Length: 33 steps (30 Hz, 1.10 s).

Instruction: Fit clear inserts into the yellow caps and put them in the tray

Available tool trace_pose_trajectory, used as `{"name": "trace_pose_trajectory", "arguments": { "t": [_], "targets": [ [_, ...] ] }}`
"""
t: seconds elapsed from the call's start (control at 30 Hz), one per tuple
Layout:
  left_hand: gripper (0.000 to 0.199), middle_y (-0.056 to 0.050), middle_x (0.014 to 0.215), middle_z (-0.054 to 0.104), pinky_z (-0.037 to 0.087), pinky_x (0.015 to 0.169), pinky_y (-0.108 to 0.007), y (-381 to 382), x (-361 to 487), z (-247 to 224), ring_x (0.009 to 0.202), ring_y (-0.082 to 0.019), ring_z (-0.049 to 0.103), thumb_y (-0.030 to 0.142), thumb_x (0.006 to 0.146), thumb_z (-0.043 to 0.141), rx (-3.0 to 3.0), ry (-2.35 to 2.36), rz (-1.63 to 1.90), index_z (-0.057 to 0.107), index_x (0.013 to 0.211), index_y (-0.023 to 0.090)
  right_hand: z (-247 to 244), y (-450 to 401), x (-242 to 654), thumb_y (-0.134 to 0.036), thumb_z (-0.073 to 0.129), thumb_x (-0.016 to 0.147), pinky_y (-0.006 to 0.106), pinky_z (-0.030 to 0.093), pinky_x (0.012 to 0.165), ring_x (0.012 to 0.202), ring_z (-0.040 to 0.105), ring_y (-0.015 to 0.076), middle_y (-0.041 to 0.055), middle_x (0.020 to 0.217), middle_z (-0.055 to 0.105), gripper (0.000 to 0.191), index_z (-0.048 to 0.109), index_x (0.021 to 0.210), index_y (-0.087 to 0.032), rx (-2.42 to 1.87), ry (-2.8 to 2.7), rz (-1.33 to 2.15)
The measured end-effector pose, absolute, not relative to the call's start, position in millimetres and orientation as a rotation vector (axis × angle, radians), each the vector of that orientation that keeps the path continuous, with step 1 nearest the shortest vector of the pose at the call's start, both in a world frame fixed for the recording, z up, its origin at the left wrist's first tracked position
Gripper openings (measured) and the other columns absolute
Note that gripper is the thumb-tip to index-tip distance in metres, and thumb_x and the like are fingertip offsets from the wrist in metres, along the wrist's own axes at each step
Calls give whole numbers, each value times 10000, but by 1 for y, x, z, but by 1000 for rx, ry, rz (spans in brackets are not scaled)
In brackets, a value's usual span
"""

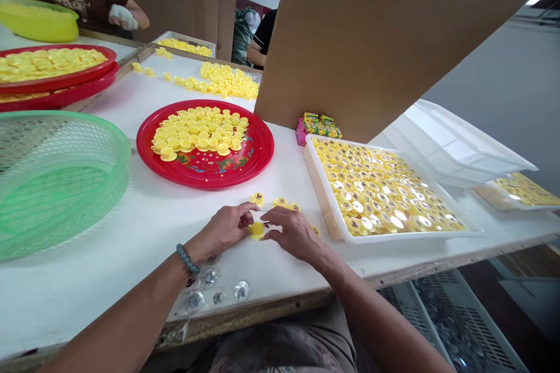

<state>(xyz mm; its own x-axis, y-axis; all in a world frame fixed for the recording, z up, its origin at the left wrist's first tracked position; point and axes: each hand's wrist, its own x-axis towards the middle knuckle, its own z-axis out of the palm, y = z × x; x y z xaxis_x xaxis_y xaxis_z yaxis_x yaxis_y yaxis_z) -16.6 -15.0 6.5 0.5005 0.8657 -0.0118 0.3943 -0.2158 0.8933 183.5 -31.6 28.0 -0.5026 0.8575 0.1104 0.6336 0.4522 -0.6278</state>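
Observation:
Close to the table's front edge, a small yellow plastic cup-shaped piece [257, 229] with a flat rim is between my fingertips. My left hand [225, 227], wearing a beaded bracelet, has its fingers curled against the piece's left side. From the right, thumb and forefinger of my right hand [292, 233] close in on the same piece; a small dark bit shows by these fingertips. Just beyond lie yellow pieces with printed faces [280, 202]. Several clear round discs with dark prints [209, 277] lie beside my left forearm, some partly hidden by it.
A red tray [205, 178] holds plain yellow pieces. To the right, a white tray [326, 210] is full of printed ones. A green basket [118, 145] and stacked red trays [111, 73] stand left. A cardboard sheet [341, 41] leans overhead. Other people sit across the table.

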Motion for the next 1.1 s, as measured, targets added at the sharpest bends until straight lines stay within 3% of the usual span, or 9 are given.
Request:
{"name": "trace_pose_trajectory", "arguments": {
  "t": [0.27,0.67,0.97,1.1],
  "targets": [
    [418,-3,772,668,474,701,-262,-10,-15,2,708,-156,616,180,699,565,1671,1033,690,552,1117,192,26,-22,169,-130,748,660,230,420,661,737,590,137,32,822,633,213,661,853,-155,-1276,-2406,671],
    [377,-14,752,677,470,659,-264,-7,-13,-8,699,-173,631,165,663,572,1527,1014,699,542,1039,181,28,-18,169,-133,733,680,219,354,621,746,565,140,18,758,605,122,630,743,-147,-1229,-2615,526],
    [473,-46,770,681,449,645,-286,-6,-10,2,728,-199,619,247,644,640,1307,1011,614,497,1084,149,45,-13,160,-141,638,748,229,329,589,731,578,150,36,768,630,18,632,762,-151,-1305,-2849,438],
    [399,-10,674,651,415,590,-258,-3,-4,-3,639,-168,582,270,616,677,1318,1112,594,532,970,156,43,-16,161,-124,603,752,236,352,601,757,582,161,49,794,639,39,623,776,-147,-1319,-2836,399]
  ]
}}
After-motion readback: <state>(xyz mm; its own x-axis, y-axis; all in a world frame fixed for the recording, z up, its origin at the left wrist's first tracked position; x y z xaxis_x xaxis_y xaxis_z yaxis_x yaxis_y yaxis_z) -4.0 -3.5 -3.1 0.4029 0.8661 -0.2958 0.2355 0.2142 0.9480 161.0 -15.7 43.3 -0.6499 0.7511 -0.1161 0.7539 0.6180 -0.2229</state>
